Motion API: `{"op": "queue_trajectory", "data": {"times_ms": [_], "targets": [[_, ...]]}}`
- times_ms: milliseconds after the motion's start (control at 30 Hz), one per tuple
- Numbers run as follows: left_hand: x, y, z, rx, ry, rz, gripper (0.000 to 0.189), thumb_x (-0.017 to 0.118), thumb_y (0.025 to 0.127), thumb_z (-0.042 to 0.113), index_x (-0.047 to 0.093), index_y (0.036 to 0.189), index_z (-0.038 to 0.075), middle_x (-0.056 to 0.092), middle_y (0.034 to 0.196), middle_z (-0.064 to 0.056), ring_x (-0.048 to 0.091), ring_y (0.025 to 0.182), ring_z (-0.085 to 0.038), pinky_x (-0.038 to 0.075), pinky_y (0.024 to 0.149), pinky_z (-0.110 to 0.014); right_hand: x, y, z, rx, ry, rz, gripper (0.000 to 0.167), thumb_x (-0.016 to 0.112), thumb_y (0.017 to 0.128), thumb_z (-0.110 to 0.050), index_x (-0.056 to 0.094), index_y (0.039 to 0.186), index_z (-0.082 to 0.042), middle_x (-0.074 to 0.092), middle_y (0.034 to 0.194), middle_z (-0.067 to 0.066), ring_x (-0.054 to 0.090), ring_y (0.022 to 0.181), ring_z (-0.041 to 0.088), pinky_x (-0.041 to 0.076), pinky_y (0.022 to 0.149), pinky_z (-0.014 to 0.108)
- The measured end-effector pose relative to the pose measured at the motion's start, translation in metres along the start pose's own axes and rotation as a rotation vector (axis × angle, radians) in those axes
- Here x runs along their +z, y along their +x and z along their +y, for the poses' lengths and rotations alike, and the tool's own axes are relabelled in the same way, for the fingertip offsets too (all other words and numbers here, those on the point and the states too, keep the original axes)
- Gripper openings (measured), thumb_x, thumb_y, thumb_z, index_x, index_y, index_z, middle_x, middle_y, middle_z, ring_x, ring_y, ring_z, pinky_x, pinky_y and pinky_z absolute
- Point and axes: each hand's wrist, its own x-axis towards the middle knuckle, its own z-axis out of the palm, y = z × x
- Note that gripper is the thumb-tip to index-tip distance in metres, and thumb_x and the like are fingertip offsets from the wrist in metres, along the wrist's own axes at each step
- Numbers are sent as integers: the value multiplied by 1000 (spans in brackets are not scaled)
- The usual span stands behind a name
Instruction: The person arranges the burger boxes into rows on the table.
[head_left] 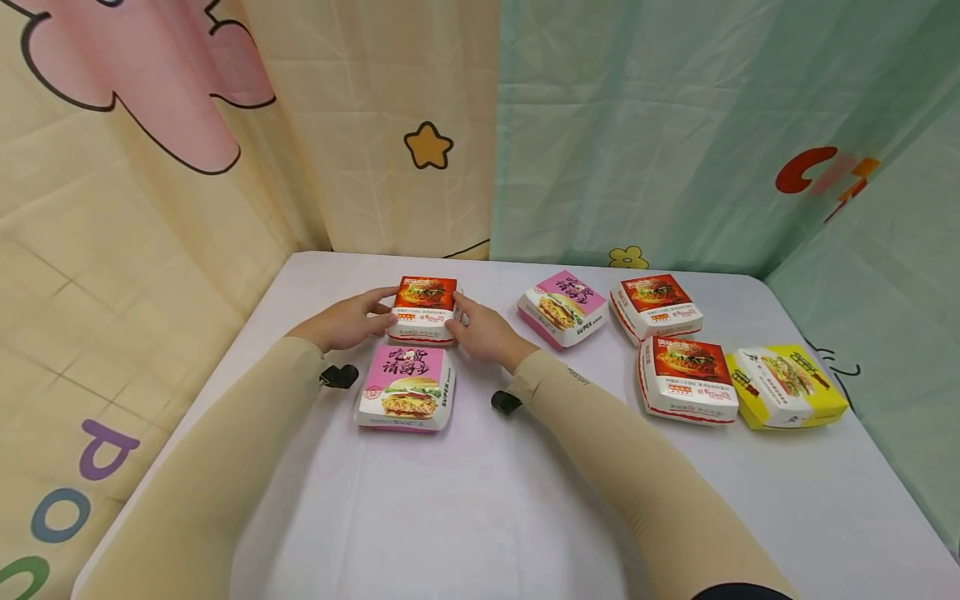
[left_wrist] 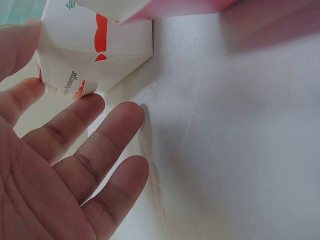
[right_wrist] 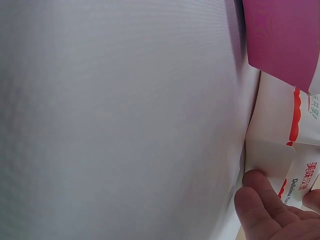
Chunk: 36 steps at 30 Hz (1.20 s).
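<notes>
Red-and-white burger box [head_left: 424, 310]: where is it?

On the white table [head_left: 442, 517], between both hands, just behind a pink box [head_left: 406, 387].

How many altogether?

Six: three red-and-white, two pink and one yellow box [head_left: 787, 387]. Four of them sit off to the right.

And the fingers?

The left hand [head_left: 343, 321] has its fingers spread, some touching the box's left side; the right hand [head_left: 489, 332] has thumb and forefinger apart, touching its right side.
</notes>
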Motion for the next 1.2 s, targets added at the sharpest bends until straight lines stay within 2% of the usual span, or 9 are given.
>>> {"op": "queue_trajectory", "data": {"times_ms": [133, 400, 1200], "targets": [[0, 1, -1, -3, -4, -1, 73, 54, 108, 46, 19, 170, 30, 51, 158, -20, 67, 126, -32, 43, 116, -63, 0, 0, 0, 4, 8, -2, 72, 55, 109, -41, 20, 170, -27, 34, 172, 7, 48, 146, 25, 39, 124, 48], [0, 3, -2, 1, 7, 2, 73, 55, 108, 47, 19, 170, 30, 52, 158, -19, 67, 126, -32, 44, 115, -63, 1, 0, 1, -4, 9, 6, 71, 55, 109, -41, 20, 170, -26, 33, 172, 7, 35, 158, 27, 32, 128, 48], [0, 3, -2, 2, 11, 1, 73, 55, 108, 46, 19, 170, 29, 53, 157, -19, 67, 126, -32, 42, 116, -64, 1, 1, 1, 4, 17, 3, 72, 55, 109, -42, 20, 170, -27, 35, 172, 7, 36, 158, 28, 32, 128, 49]]}}
